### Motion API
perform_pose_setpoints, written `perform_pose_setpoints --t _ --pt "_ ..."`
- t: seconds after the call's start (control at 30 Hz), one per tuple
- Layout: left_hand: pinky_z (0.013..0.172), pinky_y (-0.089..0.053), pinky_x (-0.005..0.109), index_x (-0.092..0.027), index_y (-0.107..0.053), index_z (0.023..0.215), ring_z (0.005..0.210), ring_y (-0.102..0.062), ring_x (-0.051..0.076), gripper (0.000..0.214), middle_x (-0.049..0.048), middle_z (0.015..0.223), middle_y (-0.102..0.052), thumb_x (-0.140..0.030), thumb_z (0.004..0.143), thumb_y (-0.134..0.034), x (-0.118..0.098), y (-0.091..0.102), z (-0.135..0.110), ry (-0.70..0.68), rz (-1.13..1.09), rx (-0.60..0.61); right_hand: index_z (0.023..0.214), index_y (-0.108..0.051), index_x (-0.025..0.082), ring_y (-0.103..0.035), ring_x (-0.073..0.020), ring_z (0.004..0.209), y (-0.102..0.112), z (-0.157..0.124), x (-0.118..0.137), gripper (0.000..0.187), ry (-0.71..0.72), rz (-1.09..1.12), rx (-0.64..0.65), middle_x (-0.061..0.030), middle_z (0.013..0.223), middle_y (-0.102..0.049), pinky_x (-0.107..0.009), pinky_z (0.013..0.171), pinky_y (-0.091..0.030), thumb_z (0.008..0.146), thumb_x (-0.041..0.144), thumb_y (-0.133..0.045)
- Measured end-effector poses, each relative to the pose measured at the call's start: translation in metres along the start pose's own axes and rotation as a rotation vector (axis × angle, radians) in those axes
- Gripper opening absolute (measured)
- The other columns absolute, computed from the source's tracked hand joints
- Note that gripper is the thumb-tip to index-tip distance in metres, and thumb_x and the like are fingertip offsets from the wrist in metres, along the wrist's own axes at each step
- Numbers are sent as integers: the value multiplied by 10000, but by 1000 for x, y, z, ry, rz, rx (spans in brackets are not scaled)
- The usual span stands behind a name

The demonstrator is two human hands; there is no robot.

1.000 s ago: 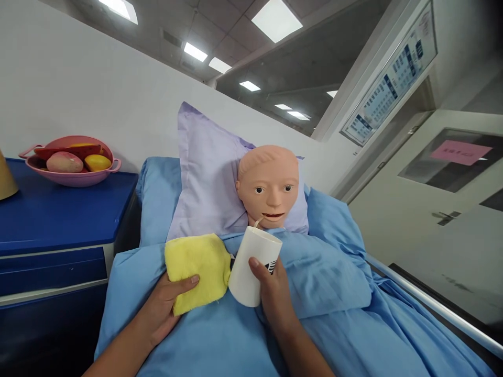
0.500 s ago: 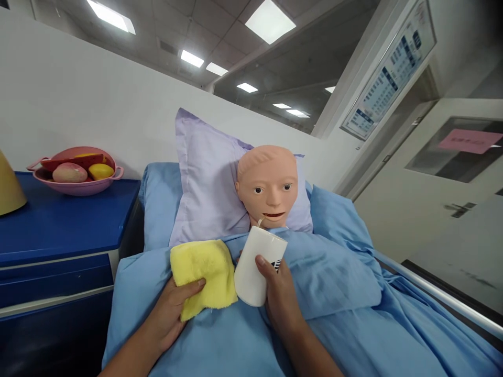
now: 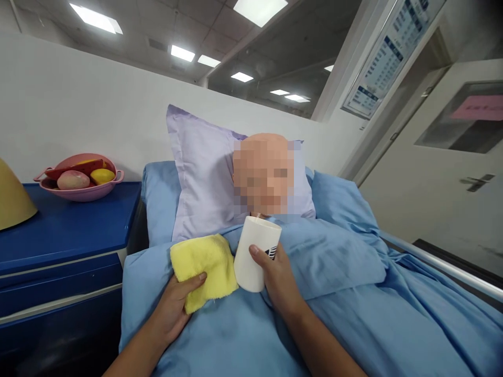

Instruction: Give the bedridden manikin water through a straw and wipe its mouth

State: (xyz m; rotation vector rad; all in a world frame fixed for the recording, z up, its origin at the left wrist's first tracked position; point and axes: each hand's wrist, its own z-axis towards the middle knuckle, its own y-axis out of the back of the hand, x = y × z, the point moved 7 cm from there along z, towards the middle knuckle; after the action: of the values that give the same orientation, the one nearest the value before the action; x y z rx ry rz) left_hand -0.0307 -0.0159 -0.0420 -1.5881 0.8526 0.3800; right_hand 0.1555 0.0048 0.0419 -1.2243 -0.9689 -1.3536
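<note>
My left hand (image 3: 175, 302) pinches a folded yellow cloth (image 3: 206, 264), thumb on top, over the blue quilt (image 3: 236, 335). In my right hand (image 3: 278, 272) is a white cup (image 3: 251, 256) with a dark printed mark, tilted slightly. A thin straw (image 3: 257, 215) pokes out of its top, just below a manikin's head (image 3: 263, 173), which is blurred by pixels. The cloth's right edge is against or very near the cup. Behind the head lies a lilac pillow (image 3: 202, 178).
A blue bedside cabinet (image 3: 78, 225) stands at left, with a pink basket (image 3: 84, 195) of fruit and a yellow object (image 3: 13, 199) on it. A metal bed rail (image 3: 444, 267) runs along the right side. Beyond it is a door (image 3: 440, 199).
The cup and straw have moved slightly down, away from the manikin's mouth. The cloth remains in my left hand. The view has shifted a little.
</note>
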Motion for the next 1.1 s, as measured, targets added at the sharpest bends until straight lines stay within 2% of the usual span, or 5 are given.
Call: perform_pose_setpoints --t 0.23,0.53,0.73,0.87,1.1 --pt "965 -526 443 -145 -593 1261 1114 -621 339 544 151 1227 -653 -141 738 -742 1 2 -2 26 -9 -31 1111 -595 226 -639 -203 800 0 0 0 508 26 24 -9 -18 927 -689 -307 674 -530 702 481 -755" --pt "998 -514 444 -178 -568 1285 1178 -580 329 533 129 1288 -617 -193 776 -727 1 5 -4 53 34 -26 1112 -585 235 -639 -206 841 1 -2 4 503 28 107 -22 -21 951 -678 -322 717 -539 707 471 -767" --pt "976 -531 468 -139 -571 1268 1161 -586 352 540 152 1272 -623 -158 754 -737 -2 3 -8 74 65 -102 1154 -585 210 -634 -197 800 3 1 -2 503 19 232 -47 -54 953 -671 -313 670 -538 745 464 -733" --pt "974 -529 485 -138 -542 1302 1158 -585 361 598 156 1269 -623 -133 738 -741 -5 0 -12 78 72 -137 1122 -596 220 -632 -188 788 3 1 -4 470 17 209 -40 -38 924 -666 -309 673 -534 738 446 -747" --pt "1010 -503 481 -147 -493 1351 1189 -561 356 653 153 1295 -604 -166 747 -741 -3 0 -15 126 61 -94 1075 -589 236 -613 -163 777 1 -2 1 453 37 112 -20 0 890 -649 -298 697 -526 722 462 -760"
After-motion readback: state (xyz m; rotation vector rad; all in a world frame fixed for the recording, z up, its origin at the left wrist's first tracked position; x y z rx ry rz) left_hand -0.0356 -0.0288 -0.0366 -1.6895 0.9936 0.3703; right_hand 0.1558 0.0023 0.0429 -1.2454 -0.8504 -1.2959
